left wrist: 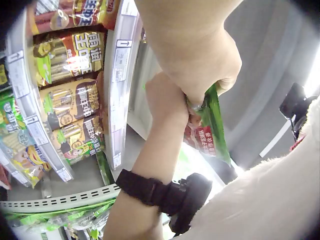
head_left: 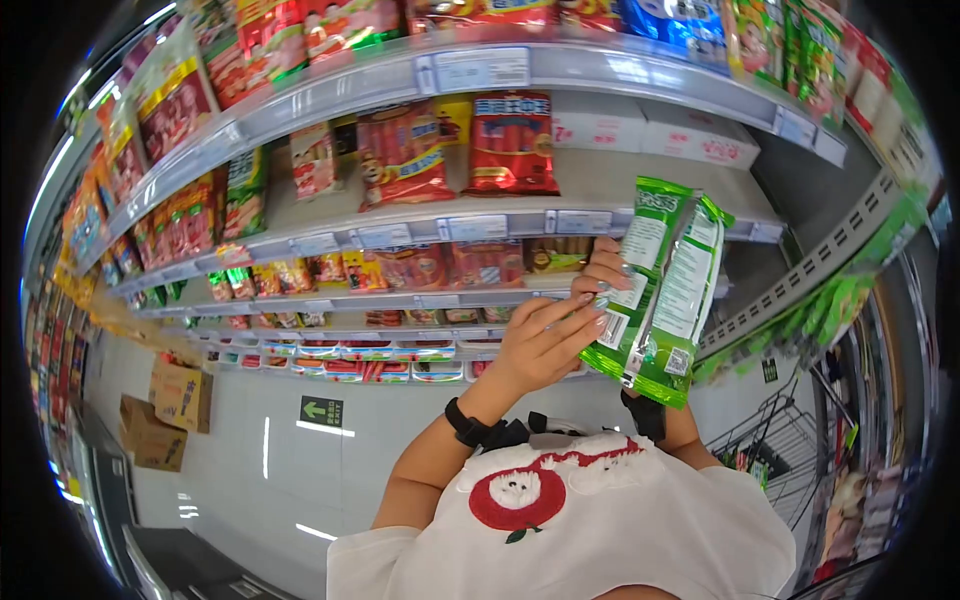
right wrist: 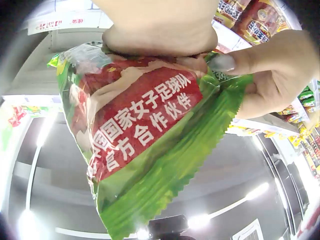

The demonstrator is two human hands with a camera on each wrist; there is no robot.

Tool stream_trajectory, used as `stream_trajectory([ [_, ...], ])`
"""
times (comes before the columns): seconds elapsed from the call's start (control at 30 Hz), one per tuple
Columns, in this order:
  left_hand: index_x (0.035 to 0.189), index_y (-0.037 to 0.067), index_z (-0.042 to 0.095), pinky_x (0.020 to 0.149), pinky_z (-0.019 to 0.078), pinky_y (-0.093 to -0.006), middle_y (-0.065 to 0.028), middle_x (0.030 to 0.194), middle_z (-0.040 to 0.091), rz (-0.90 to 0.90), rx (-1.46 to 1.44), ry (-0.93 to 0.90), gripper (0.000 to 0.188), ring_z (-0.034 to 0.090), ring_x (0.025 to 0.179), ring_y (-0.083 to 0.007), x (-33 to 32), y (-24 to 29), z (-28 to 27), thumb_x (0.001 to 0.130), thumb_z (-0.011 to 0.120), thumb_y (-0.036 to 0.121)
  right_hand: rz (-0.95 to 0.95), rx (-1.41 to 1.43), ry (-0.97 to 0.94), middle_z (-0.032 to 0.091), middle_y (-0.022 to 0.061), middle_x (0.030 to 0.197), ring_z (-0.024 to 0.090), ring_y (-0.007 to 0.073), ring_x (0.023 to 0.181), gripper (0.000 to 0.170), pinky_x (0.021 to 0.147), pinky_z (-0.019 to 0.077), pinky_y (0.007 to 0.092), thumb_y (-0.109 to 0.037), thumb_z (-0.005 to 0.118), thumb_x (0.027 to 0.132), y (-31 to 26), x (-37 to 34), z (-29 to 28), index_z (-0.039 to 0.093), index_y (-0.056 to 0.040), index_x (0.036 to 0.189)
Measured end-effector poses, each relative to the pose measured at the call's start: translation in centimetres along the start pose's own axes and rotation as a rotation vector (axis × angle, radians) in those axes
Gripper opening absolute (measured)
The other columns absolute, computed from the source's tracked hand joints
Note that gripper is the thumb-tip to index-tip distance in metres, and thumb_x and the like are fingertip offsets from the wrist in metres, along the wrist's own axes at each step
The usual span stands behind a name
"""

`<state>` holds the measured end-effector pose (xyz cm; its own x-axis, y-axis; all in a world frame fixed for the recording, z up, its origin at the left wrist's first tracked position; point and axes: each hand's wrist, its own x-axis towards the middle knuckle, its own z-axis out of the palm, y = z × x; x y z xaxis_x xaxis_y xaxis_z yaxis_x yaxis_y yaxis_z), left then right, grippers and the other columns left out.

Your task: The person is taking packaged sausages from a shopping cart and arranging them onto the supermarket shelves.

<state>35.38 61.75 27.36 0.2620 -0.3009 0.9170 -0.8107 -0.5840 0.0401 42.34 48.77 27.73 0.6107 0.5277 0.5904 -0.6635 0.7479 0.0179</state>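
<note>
A green snack bag [head_left: 680,290] is held up before the shelves, its back with white text panels, a barcode and a silver seam facing the head view. In the right wrist view, its front has a red panel with white characters. My right hand [head_left: 605,272] grips the bag, its palm largely hidden behind it and its fingers over the left edge. Beside it, my left hand [head_left: 545,345] pinches the bag's lower left edge between thumb and fingers. The left wrist view shows the left hand [left wrist: 200,55] above the right hand [left wrist: 167,102], both at the bag [left wrist: 217,130].
Curved shelves [head_left: 350,222] with price tags hold red sausage packs [head_left: 512,145] and other bagged snacks. White boxes [head_left: 695,135] stand at the right of one shelf. A wire cart [head_left: 775,440] is at lower right. Cardboard boxes [head_left: 180,395] sit on the floor at left.
</note>
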Motion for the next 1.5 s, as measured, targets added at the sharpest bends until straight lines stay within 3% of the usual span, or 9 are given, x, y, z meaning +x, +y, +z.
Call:
stream_trajectory([
  [0.47, 0.11, 0.006, 0.054, 0.083, 0.0397, -0.0379, -0.0088, 0.115, 0.057, -0.108, 0.105, 0.111, 0.048, 0.055, 0.102, -0.0244, -3.3, -1.0, -4.9, 0.068, 0.066, 0.027, 0.057, -0.166, 0.043, 0.046, 0.0004, 0.076, 0.045, 0.012, 0.07, 0.037, 0.076, 0.0341, 0.0271, -0.034, 0.048, 0.087, 5.1, 3.0, -1.7, 0.046, -0.0049, 0.109],
  [1.0, 0.101, 0.005, 0.057, 0.079, 0.0416, -0.0372, -0.0095, 0.107, 0.06, -0.145, 0.157, 0.081, 0.04, 0.057, 0.095, -0.0244, -8.1, -2.5, -12.9, 0.068, 0.067, 0.025, -0.01, -0.41, 0.364, 0.047, 0.0012, 0.078, 0.044, 0.0141, 0.07, 0.037, 0.076, 0.0362, 0.0287, -0.035, 0.049, 0.087, 15.0, 3.3, -2.6, 0.047, -0.0066, 0.109],
  [1.1, 0.103, 0.005, 0.057, 0.08, 0.0415, -0.037, -0.0098, 0.104, 0.06, -0.183, 0.126, 0.055, 0.043, 0.057, 0.096, -0.026, -9.6, -3.3, -14.1, 0.067, 0.068, 0.027, -0.009, -0.492, 0.297, 0.05, 0.0028, 0.082, 0.047, 0.0167, 0.074, 0.038, 0.076, 0.0393, 0.0311, -0.037, 0.049, 0.086, 15.3, 3.4, -4.4, 0.048, -0.0078, 0.11],
  [1.17, 0.106, 0.003, 0.055, 0.078, 0.042, -0.0367, -0.0106, 0.103, 0.06, -0.397, 0.04, 0.022, 0.05, 0.057, 0.096, -0.0267, -9.5, -2.8, -14.8, 0.066, 0.07, 0.031, 0.065, -0.574, 0.246, 0.057, 0.0068, 0.095, 0.054, 0.0213, 0.086, 0.042, 0.078, 0.046, 0.0351, -0.042, 0.053, 0.084, 14.4, 3.4, -6.0, 0.049, -0.0098, 0.111],
  [1.23, 0.111, 0.001, 0.052, 0.081, 0.0428, -0.037, -0.0116, 0.103, 0.06, -0.544, -0.027, 0.11, 0.063, 0.056, 0.098, -0.027, -10.5, -2.6, -14.1, 0.064, 0.073, 0.037, -0.045, -0.66, 0.552, 0.058, 0.0083, 0.099, 0.058, 0.0213, 0.089, 0.044, 0.078, 0.0484, 0.0351, -0.044, 0.049, 0.086, 15.4, 4.4, -4.0, 0.05, -0.008, 0.111],
  [1.27, 0.112, 0.001, 0.052, 0.083, 0.0425, -0.0373, -0.0113, 0.105, 0.06, -0.587, -0.082, 0.049, 0.063, 0.055, 0.099, -0.0265, -11.1, -2.6, -14.1, 0.064, 0.074, 0.036, -0.095, -0.665, 0.659, 0.059, 0.0094, 0.098, 0.059, 0.0212, 0.087, 0.042, 0.077, 0.0491, 0.0357, -0.042, 0.046, 0.088, 16.8, 6.1, -2.1, 0.05, -0.0064, 0.109],
  [1.33, 0.113, 0.001, 0.051, 0.086, 0.0419, -0.0379, -0.0107, 0.108, 0.059, -0.665, -0.187, -0.08, 0.064, 0.055, 0.1, -0.0256, -12.0, -3.1, -14.9, 0.064, 0.075, 0.033, -0.173, -0.836, 0.729, 0.06, 0.0075, 0.1, 0.059, 0.019, 0.089, 0.043, 0.079, 0.0486, 0.0351, -0.044, 0.041, 0.091, 17.8, 7.4, -1.3, 0.05, -0.0076, 0.112],
  [1.37, 0.116, 0.0, 0.049, 0.092, 0.0395, -0.0364, -0.0104, 0.113, 0.056, -0.518, -0.058, -0.186, 0.059, 0.054, 0.104, -0.0237, -12.4, -3.5, -15.5, 0.068, 0.075, 0.022, -0.077, -0.848, 0.719, 0.059, 0.0072, 0.104, 0.058, 0.0168, 0.091, 0.041, 0.08, 0.0478, 0.0325, -0.039, 0.043, 0.092, 17.5, 7.2, -1.7, 0.049, -0.0055, 0.114],
  [1.5, 0.119, -0.001, 0.046, 0.093, 0.038, -0.0331, -0.0125, 0.118, 0.052, -0.91, -0.524, 0.148, 0.047, 0.05, 0.108, -0.02, -13.2, -3.5, -15.4, 0.077, 0.064, 0.007, -0.057, -0.91, 0.699, 0.06, 0.0063, 0.102, 0.058, 0.0123, 0.089, 0.028, 0.076, 0.0473, 0.0263, -0.022, 0.049, 0.09, 18.7, 7.2, -1.3, 0.052, -0.0005, 0.109],
])
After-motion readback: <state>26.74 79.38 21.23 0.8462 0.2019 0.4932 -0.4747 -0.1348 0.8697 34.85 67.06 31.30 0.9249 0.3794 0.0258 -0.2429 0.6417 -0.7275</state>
